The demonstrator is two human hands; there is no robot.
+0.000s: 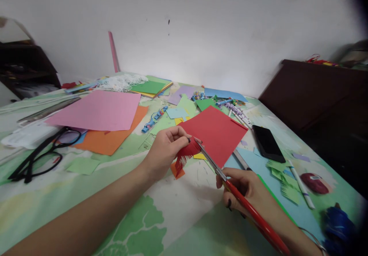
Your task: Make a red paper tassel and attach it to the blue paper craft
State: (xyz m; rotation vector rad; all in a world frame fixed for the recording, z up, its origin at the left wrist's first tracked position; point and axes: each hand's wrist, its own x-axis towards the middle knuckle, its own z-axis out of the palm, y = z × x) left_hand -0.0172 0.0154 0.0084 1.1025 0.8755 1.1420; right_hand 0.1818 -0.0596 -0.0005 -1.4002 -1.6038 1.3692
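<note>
One red paper strip [194, 147] is pinched in the left hand [166, 148], fringed along its near edge; the part at the scissors [244, 202] seems uncut, so fringing looks partly done. The right hand [247, 185], apart from the left, grips that single pair. Beyond both lies one red sheet [215, 133]; rightward, one phone [268, 143]; well leftward, one pair of glasses [34, 155].

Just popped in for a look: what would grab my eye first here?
Probably the bright red sheet mid-table, with long red-handled scissors in the right hand meeting a fringed red piece in the left hand. Then the big pink sheet on the left, overlapping an orange one, and the black phone at right.
</note>
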